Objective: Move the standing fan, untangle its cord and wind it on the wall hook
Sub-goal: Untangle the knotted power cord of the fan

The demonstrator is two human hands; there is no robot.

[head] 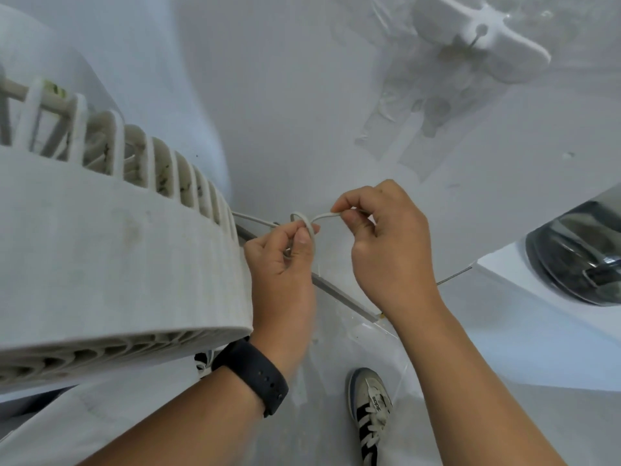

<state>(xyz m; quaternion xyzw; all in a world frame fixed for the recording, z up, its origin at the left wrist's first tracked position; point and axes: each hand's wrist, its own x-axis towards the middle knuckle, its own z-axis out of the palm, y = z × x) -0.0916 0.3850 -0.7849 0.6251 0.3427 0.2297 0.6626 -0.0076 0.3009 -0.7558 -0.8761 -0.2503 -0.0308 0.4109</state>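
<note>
The fan (111,250) fills the left half of the frame, its white ribbed guard curving from the upper left down to the lower left, with grime between the slats. A black watch (253,376) sits on the left wrist at lower centre, just under the guard's rim.

The cord (304,219) comes out from behind the guard's right edge near the middle of the frame and runs right into a small loop. The left hand (282,264), just right of the guard, has its fingers curled and pinches that loop between thumb and forefinger. From the loop the cord arcs over to the right hand (389,250), which is also curled, pinching the cord between thumb and fingertip at centre frame. The two hands are close together, with only the short arc of cord between them. How the strands cross inside the loop is too small to tell.

Behind the hands a grey strip (339,295) runs diagonally where wall meets floor. At the bottom, right of centre, a shoe (371,408) with dark stripes stands on the pale floor (470,425).

The hook (484,35), a white fitting fixed to the wall, is in the upper right, well apart from the hands, with patchy marks on the wall below it. At the right edge, a dark shiny round object (578,257) sits on a white surface; what it is cannot be told.
</note>
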